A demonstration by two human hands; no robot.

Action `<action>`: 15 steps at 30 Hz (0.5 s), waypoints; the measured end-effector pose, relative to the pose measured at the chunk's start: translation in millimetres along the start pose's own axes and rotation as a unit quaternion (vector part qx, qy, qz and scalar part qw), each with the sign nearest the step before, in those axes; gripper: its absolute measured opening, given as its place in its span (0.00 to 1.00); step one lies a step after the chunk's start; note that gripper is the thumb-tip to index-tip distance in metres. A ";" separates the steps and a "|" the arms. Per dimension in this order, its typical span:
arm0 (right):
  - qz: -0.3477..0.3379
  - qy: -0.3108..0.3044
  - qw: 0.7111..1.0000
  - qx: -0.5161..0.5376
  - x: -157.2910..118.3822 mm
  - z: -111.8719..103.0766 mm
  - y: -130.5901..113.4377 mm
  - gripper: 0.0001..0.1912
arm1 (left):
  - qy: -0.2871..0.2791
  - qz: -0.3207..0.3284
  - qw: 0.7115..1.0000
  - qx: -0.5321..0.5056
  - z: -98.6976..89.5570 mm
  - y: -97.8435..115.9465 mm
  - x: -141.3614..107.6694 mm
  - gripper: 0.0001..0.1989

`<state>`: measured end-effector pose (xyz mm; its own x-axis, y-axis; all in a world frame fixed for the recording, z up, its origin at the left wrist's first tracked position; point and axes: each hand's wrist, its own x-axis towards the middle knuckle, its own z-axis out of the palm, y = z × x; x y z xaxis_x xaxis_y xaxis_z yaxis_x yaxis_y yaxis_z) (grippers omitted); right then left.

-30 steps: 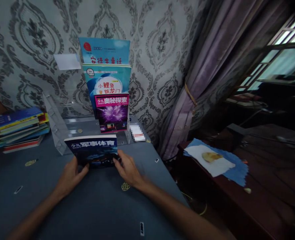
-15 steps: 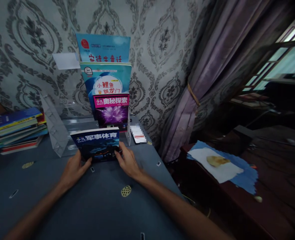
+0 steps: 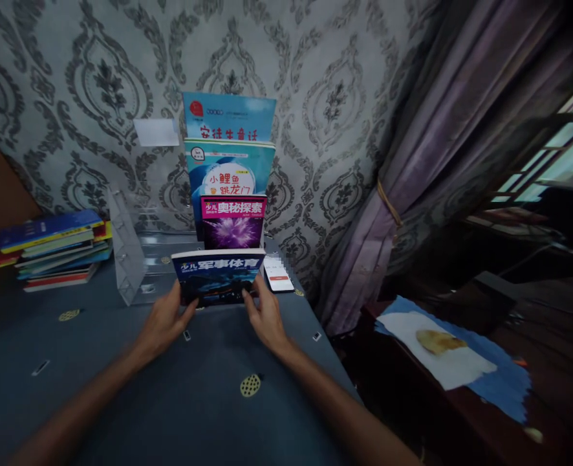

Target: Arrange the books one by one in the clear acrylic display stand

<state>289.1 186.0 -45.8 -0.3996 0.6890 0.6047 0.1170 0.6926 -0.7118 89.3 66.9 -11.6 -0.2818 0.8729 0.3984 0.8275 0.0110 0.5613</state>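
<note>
A dark blue book (image 3: 218,279) with white lettering is held between my two hands, its cover facing me and leaning back. My left hand (image 3: 167,317) grips its left lower edge; my right hand (image 3: 266,315) has the right side, thumb on the cover. Right behind it is a clear tiered display rack (image 3: 125,259). On the rack's right half stand a magenta-and-purple book (image 3: 233,223), a teal book (image 3: 262,165) and, highest at the back, a light blue book (image 3: 231,116). Whether the held book touches the rack is hidden.
A stack of books (image 3: 63,246) lies left of the rack. Just right of the rack is a phone (image 3: 279,275) with a lit screen. The table (image 3: 170,408) ends at a slanting right edge. Beyond it are a tied curtain (image 3: 359,259) and a low dark red cabinet (image 3: 442,395) with blue cloth.
The dark blue book, in both hands, has moved closer to the rack's front right and now covers the foot of the magenta book. The whole view has shifted, with things appearing farther right.
</note>
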 end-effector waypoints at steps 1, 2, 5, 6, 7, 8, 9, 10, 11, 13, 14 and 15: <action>0.000 0.008 1.000 -0.002 3.5 -2.5 -0.4 0.15 | 0.005 0.005 1.000 0.008 -0.8 3.1 3.6 0.15; 0.000 0.015 1.000 -0.003 7.6 -5.1 -1.5 0.15 | 0.009 0.010 1.000 0.016 -2.0 6.1 7.4 0.14; -0.018 0.031 0.999 0.001 23.1 -13.4 -8.7 0.15 | 0.023 0.026 0.999 0.032 -7.9 14.0 20.5 0.14; -0.026 0.035 0.999 0.005 29.1 -16.2 -11.9 0.14 | 0.028 0.031 0.999 0.032 -10.4 16.3 25.2 0.14; -0.034 0.037 0.999 0.009 35.3 -18.8 -15.1 0.14 | 0.033 0.039 0.998 0.030 -13.2 18.6 30.0 0.15; -0.043 0.040 0.998 0.013 41.6 -21.3 -18.1 0.13 | 0.037 0.050 0.998 0.026 -16.1 20.7 35.1 0.15; -0.051 0.042 0.998 0.014 48.0 -23.6 -20.9 0.12 | 0.041 0.061 0.997 0.021 -19.2 22.9 40.3 0.16; -0.059 0.045 0.997 0.016 54.3 -25.8 -23.3 0.12 | 0.045 0.072 0.996 0.017 -22.4 24.9 45.7 0.16; -0.068 0.049 0.996 0.017 60.7 -27.8 -25.2 0.12 | 0.052 0.083 0.995 0.016 -25.6 26.8 51.2 0.16; -0.087 0.058 0.994 0.020 73.1 -31.0 -27.4 0.12 | 0.069 0.101 0.992 0.023 -31.3 30.0 62.4 0.17; -0.097 0.061 0.993 0.021 79.1 -32.2 -27.7 0.12 | 0.079 0.109 0.990 0.029 -33.5 31.2 68.0 0.17; -0.105 0.063 0.992 0.023 84.8 -33.1 -27.6 0.12 | 0.089 0.117 0.989 0.035 -35.1 31.9 73.3 0.18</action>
<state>282.1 232.4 36.9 -0.2936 0.5530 0.7798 0.0008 0.8158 -0.5783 78.0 114.1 61.0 -0.1541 0.7564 0.6357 0.9103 -0.1415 0.3891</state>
